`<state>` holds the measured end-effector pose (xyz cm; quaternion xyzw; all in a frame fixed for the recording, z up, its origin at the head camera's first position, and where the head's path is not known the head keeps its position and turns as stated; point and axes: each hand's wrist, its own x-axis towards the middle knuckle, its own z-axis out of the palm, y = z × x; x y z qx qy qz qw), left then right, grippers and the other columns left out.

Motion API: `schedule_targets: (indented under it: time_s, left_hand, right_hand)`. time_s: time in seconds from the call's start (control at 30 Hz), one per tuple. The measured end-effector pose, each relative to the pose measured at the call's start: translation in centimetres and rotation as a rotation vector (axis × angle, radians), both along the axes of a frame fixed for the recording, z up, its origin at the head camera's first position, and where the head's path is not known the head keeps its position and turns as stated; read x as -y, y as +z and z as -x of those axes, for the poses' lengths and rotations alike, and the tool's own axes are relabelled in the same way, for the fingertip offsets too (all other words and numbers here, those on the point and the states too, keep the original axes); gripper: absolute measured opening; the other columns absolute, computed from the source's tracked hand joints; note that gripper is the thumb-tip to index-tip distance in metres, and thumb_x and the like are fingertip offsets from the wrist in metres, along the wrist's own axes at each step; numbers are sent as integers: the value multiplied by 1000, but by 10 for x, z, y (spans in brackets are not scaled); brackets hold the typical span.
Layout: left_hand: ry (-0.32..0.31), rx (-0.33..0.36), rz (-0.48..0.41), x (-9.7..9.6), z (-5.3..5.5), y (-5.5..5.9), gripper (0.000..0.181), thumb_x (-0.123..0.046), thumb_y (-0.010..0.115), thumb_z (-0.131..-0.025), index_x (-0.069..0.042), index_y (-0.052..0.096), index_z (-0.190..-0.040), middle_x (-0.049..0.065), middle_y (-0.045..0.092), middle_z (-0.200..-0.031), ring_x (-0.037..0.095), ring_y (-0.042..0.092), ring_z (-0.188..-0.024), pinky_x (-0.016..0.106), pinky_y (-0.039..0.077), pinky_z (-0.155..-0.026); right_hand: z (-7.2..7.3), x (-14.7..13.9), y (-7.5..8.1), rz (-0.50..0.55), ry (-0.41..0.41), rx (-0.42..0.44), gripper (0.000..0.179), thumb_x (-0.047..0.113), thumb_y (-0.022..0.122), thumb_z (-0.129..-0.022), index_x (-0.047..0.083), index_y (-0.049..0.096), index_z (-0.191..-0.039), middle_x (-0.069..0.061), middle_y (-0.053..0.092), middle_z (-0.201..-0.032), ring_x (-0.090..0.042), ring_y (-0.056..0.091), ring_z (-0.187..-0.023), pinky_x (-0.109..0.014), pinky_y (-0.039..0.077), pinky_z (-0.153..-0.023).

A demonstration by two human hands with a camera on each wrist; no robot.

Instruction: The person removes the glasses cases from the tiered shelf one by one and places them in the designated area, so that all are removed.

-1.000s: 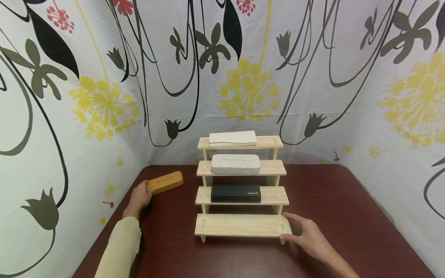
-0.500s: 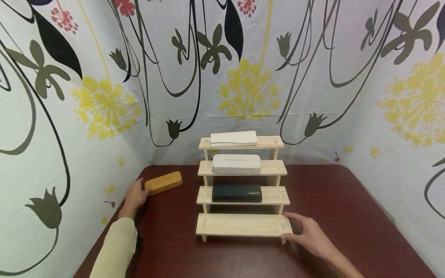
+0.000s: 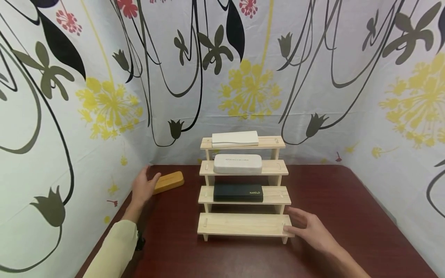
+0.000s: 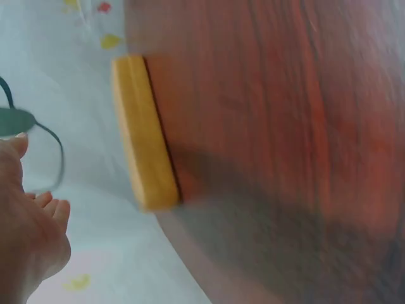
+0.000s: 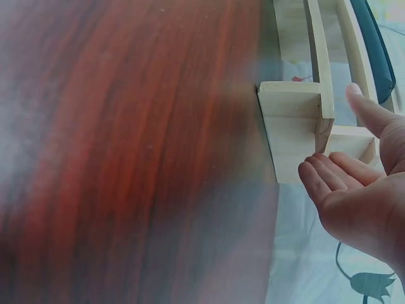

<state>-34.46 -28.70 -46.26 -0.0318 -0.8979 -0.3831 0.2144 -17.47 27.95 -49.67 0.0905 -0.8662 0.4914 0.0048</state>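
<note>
A mustard-yellow glasses case (image 3: 169, 182) lies on the table at the far left. My left hand (image 3: 143, 188) is beside its near left end, thumb and fingers spread. In the left wrist view, a gap separates that hand from the yellow case (image 4: 144, 136). At the right end of a four-step wooden display stand (image 3: 243, 224), my right hand (image 3: 314, 233) has its thumb over the lowest step. Its fingers lie extended by the stand's end in the right wrist view, thumb well apart. Nothing is held in either hand.
On the upper steps sit a black case (image 3: 238, 192), a white rounded case (image 3: 238, 163) and a flat cream case (image 3: 235, 139), one per step. The dark red-brown table (image 3: 333, 200) is enclosed at the back and sides by flower-printed cloth (image 3: 306, 77).
My left hand has let go of the yellow case and lifted off it, fingers spreading. My right thumb has slid from the lowest step's front edge back onto its end. The view shifts slightly.
</note>
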Motion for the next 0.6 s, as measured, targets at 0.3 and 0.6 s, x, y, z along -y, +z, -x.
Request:
schedule_targets:
  time_s: [0.3,0.6]
  left_hand:
    - [-89,-82,-104,-43,-16,22,75,-41,68,-106,-6,38,-165,21,43,-164,45,49,-142,60,42,-116]
    - [-259,-85,-190,-84,-37,36,80,-42,70,-104,-17,30,-169,7,31,-173,40,36,-153,60,33,-123]
  right_hand:
    - [4,4,8,52,-69,-64,85,20,85,-94,-12,38,-157,-36,53,-149,-52,57,-133,-56,53,-106]
    - [13,-1,19,64,-70,-91,84,22,82,-97,-7,36,-161,-29,44,-160,-48,50,-142,-51,49,-110]
